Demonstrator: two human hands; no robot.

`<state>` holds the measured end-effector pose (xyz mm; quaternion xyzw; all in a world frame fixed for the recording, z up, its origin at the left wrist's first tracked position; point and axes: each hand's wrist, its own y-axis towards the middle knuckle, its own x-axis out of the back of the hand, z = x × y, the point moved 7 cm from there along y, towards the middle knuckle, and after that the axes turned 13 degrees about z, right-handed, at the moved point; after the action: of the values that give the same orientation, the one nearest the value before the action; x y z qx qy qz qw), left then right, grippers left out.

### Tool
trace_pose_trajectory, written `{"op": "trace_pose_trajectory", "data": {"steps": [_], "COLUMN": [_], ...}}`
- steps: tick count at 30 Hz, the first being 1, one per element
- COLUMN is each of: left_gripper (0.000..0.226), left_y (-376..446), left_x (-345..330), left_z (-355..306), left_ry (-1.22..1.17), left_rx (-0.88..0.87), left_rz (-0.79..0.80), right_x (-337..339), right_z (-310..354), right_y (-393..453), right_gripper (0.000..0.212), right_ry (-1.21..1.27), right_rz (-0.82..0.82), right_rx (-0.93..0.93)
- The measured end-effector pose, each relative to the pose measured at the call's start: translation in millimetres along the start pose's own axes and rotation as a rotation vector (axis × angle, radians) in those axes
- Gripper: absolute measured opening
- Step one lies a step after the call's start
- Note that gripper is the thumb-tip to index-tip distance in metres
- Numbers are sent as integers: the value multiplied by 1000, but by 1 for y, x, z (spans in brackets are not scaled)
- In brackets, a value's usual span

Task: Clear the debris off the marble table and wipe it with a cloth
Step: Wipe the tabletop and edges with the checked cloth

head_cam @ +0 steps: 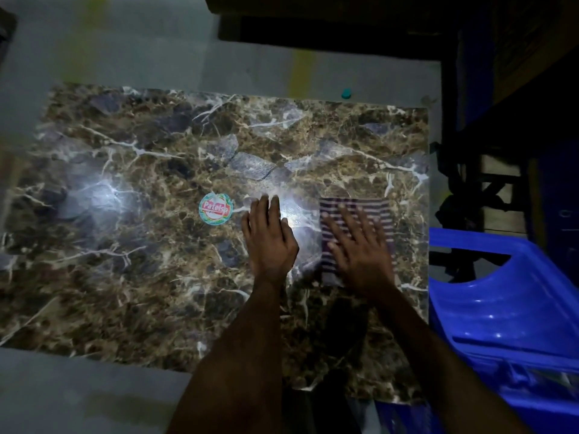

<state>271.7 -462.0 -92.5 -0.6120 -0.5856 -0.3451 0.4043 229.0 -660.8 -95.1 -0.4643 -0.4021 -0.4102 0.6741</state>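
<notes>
A brown marble table (141,261) with white veins fills the middle of the head view. A striped purple and white cloth (379,208) lies flat near its right edge. My right hand (360,249) presses on the cloth with its fingers spread and straight. My left hand (269,239) rests flat on the bare marble just left of the cloth, fingers together and straight. A round red, white and green sticker (216,208) sits on the marble left of my left hand.
Blue plastic chairs (507,324) stand against the table's right side. A small teal cap (346,93) lies on the grey floor beyond the far edge. Dark furniture (344,23) stands at the back. The room is dim.
</notes>
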Motion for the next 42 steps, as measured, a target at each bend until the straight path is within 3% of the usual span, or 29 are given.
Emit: {"op": "trace_pose_trajectory", "data": {"steps": [5, 9, 13, 16, 22, 27, 29, 32, 34, 38, 42], "left_gripper": [53, 52, 48, 49, 34, 18, 21, 34, 41, 51, 54], "left_y": [2, 1, 6, 11, 73, 118, 119, 123, 127, 130, 132], "left_x": [-4, -4, 0, 11, 39, 50, 47, 46, 48, 56, 51], "left_z": [3, 4, 15, 25, 48, 53, 54, 62, 67, 72, 82], "left_ry": [20, -43, -244, -399, -209, -67, 2, 16, -24, -225, -298], "left_rx": [-21, -32, -12, -26, -322, -447, -455, -296, -224, -238, -211], "left_rz": [2, 5, -19, -36, 159, 186, 177, 139, 139, 150, 168], "right_x": [22, 30, 29, 10, -22, 8, 20, 33, 37, 18, -11], "right_z": [-39, -25, 44, 84, 71, 21, 16, 34, 64, 126, 133], "right_y": [38, 98, 125, 96, 14, 57, 95, 151, 176, 168, 112], "right_gripper": [57, 56, 57, 58, 57, 56, 56, 56, 55, 55, 57], "right_ry": [62, 64, 48, 41, -45, -1, 24, 31, 29, 20, 9], "right_rz": [-22, -48, -63, -44, 110, 20, -32, -76, -94, -81, 67], "right_rx": [-231, -347, -248, -129, -31, -299, -388, -433, -398, -186, -48]}}
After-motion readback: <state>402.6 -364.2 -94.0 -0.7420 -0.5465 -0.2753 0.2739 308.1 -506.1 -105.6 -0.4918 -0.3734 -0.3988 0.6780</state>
